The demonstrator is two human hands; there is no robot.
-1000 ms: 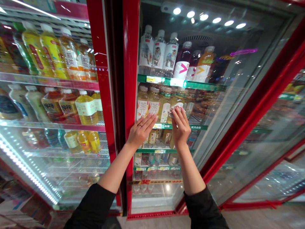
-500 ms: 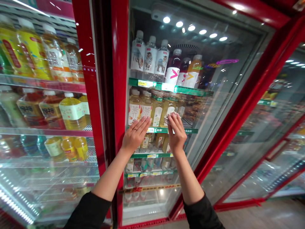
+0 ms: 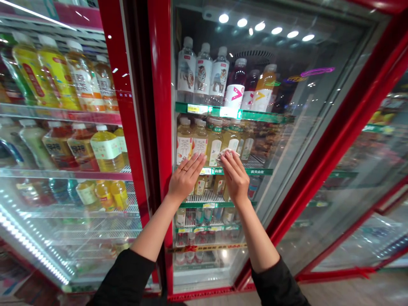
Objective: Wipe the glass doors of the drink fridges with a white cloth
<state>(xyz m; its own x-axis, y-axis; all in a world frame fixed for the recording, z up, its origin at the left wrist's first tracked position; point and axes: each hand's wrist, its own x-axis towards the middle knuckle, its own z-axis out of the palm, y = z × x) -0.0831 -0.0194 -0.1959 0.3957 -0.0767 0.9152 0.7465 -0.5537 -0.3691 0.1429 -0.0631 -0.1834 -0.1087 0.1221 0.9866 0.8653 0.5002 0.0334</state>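
My left hand [image 3: 187, 175] lies flat with its fingers stretched out, near the left side of the glass door [image 3: 287, 140]. A ring sits on one of its fingers. My right hand [image 3: 236, 177] presses a crumpled whitish cloth or tissue [image 3: 228, 152] toward the same glass, fingers together over it. Most of the cloth is hidden under the fingers. Behind the glass, tea bottles with white labels [image 3: 184, 146] stand on a green-edged shelf [image 3: 261, 172], level with my fingertips.
Tiger-label water bottles [image 3: 203, 74] and purple and orange drinks stand on the upper shelf. A red door frame [image 3: 161, 106] runs up on the left. Beyond it, another cooler holds yellow bottles [image 3: 57, 78]. A slanting red frame [image 3: 321, 153] borders the right side.
The view has shifted slightly, so the shelves appear farther right. Against the bottles behind it, my right hand with the cloth has moved a little left. My left hand stays flat.
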